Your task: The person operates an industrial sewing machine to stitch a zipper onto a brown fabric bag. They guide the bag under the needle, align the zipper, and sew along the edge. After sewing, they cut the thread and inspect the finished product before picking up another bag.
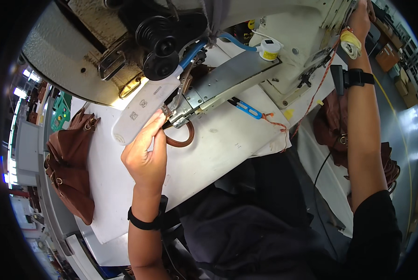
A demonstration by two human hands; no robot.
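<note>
My left hand (146, 151) is at the sewing machine's needle area, its thumb and fingers pinched together beside the metal presser foot (166, 110). A brown leather strap (186, 140) curves out in a loop from those fingertips, over the white tabletop. Its other end is hidden under the foot and fingers. My right arm stretches far up to the right, and my right hand (359, 21) is at the machine's right end near the picture's edge. Its fingers are mostly out of sight. The long narrow machine arm (232, 79) lies beneath the sewing head.
A brown leather bag (71, 163) sits at the table's left edge. Blue-handled thread snips (247, 109) on an orange cord lie right of the needle. More brown leather pieces (330, 121) are at the right. A pale grey cover (143, 105) hangs close by the left hand.
</note>
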